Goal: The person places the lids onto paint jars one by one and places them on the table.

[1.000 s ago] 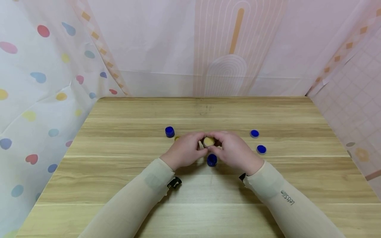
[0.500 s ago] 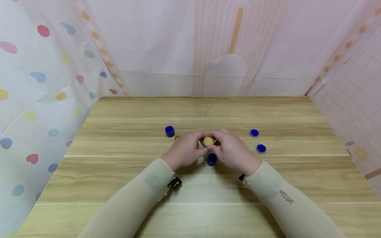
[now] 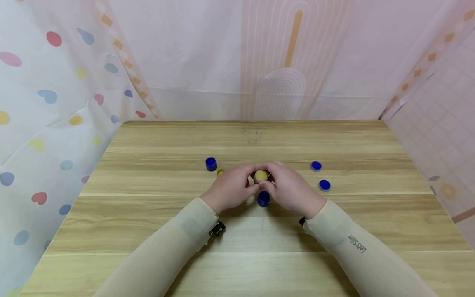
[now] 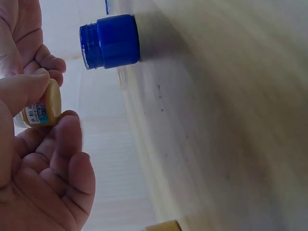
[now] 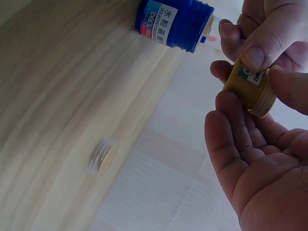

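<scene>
Both hands hold a small yellow gouache paint jar between them, above the table. The left hand pinches it with thumb and forefinger; in the left wrist view the printed label shows beside the thumb. From the other side, the right hand also pinches the jar with thumb and fingers, its palm turned up in the right wrist view. The jar's base points down and its capped end up. Just in front of the hands stands an uncapped blue paint jar, its threaded neck showing in the left wrist view.
Another blue paint jar stands behind the left hand. A yellow item beside it is mostly hidden by that hand. Two blue lids lie to the right on the wooden table. Printed curtains hang around the table.
The yellow jar has tipped slightly between the fingers. Both hands stay in nearly the same place; the jars and lids on the table have not moved.
</scene>
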{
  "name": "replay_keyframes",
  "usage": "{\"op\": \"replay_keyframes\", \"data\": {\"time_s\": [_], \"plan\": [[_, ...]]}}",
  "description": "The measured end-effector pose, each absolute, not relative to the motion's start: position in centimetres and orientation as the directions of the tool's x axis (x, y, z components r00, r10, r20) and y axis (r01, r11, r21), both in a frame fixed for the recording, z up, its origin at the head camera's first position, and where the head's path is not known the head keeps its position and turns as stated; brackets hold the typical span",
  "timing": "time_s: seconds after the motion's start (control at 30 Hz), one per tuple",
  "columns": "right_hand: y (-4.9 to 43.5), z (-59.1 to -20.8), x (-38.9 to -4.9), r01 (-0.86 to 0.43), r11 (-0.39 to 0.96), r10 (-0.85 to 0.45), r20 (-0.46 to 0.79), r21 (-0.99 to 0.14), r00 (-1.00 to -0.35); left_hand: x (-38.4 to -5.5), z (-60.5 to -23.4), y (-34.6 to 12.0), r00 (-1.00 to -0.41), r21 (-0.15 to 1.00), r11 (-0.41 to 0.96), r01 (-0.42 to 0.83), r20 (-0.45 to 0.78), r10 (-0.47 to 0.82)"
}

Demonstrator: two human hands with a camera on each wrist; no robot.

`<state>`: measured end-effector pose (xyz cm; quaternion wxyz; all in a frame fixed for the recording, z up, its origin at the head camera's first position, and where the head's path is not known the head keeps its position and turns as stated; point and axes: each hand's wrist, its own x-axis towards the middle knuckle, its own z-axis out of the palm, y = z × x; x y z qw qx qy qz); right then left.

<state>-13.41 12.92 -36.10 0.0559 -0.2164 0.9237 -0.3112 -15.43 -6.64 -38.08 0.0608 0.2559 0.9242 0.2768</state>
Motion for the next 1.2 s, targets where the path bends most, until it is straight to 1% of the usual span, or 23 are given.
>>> {"op": "replay_keyframes", "data": {"time_s": [0.13, 0.33, 0.43, 0.6, 0.7, 0.87, 1.2], "plan": [[13.5, -35.8, -13.7, -0.340, 0.728, -0.418, 0.009, -0.595, -0.908, -15.4, -38.0, -6.8, -0.854, 0.510, 0.730, 0.456, 0.022, 0.519], [15.0, -35.6, -14.4, -0.312, 0.766, -0.382, -0.007, -0.563, -0.924, -15.4, -38.1, -7.6, -0.870, 0.466, 0.773, 0.430, -0.014, 0.492], [15.8, -35.6, -14.7, -0.289, 0.788, -0.358, -0.023, -0.544, -0.934, -15.5, -38.2, -8.2, -0.867, 0.434, 0.776, 0.457, 0.024, 0.497], [17.0, -35.5, -15.3, -0.283, 0.822, -0.337, -0.021, -0.493, -0.941, -15.9, -38.5, -9.2, -0.842, 0.347, 0.774, 0.530, 0.109, 0.528], [17.9, -35.5, -15.7, -0.279, 0.838, -0.332, -0.031, -0.469, -0.943, -16.2, -38.6, -9.8, -0.840, 0.311, 0.784, 0.537, 0.118, 0.529], [19.3, -35.5, -16.7, -0.269, 0.857, -0.323, -0.051, -0.439, -0.945, -16.7, -38.5, -11.1, -0.860, 0.282, 0.816, 0.504, 0.076, 0.505], [21.8, -35.9, -19.4, -0.269, 0.904, -0.310, -0.074, -0.333, -0.948, -17.7, -38.3, -13.5, -0.885, 0.247, 0.859, 0.448, -0.015, 0.465]]}}
